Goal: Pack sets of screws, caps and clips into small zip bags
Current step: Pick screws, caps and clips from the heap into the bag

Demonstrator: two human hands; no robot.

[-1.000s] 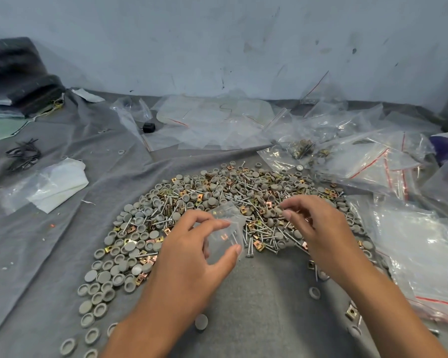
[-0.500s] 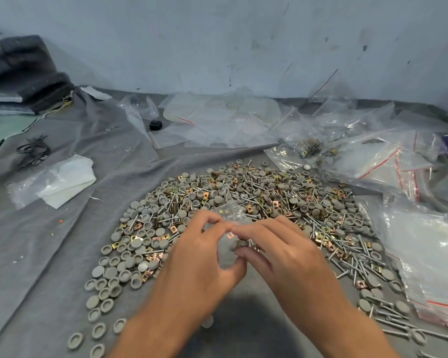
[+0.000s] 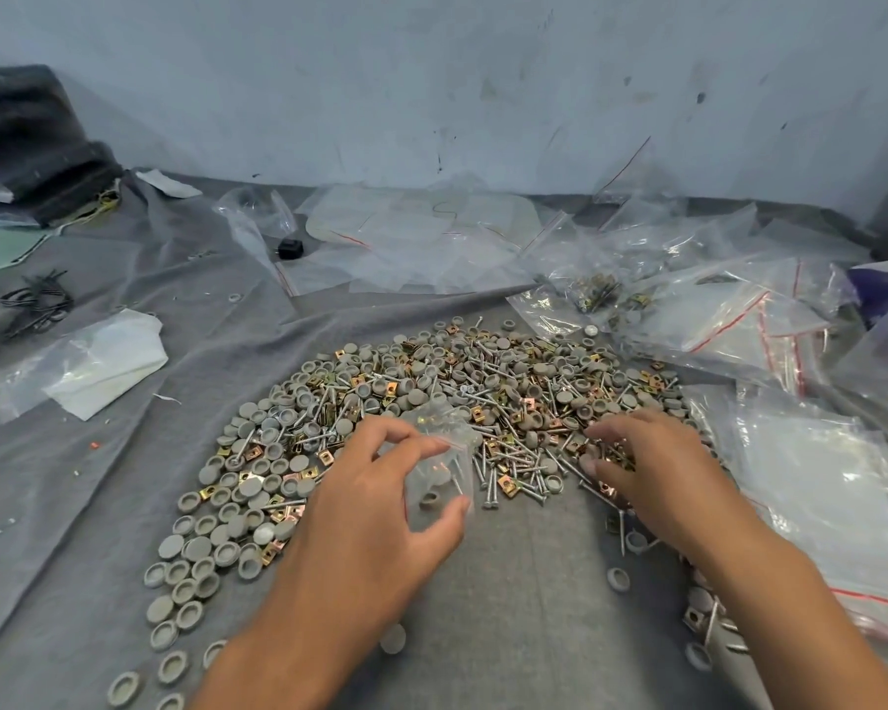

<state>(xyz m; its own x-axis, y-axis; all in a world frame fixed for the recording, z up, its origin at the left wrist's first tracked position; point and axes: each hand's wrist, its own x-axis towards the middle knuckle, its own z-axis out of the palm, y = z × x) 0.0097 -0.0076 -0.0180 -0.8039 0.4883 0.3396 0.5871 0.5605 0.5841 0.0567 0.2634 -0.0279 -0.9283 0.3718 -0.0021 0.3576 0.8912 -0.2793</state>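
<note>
A: Left hand (image 3: 375,509)?
B: Pinching small zip bag (image 3: 439,466), cap and screws inside, above the tabletop (image 3: 524,607).
A: Right hand (image 3: 642,468)?
B: Fingers curled into the parts pile (image 3: 457,381); grip unclear.

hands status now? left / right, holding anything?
Left hand: holds the small zip bag, pinched between fingers and thumb.
Right hand: fingers down in the pile of parts; whether it grips anything cannot be told.

Grey cloth (image 3: 139,504), blk cable ties (image 3: 34,302) far left, small blk block (image 3: 289,248).
</note>
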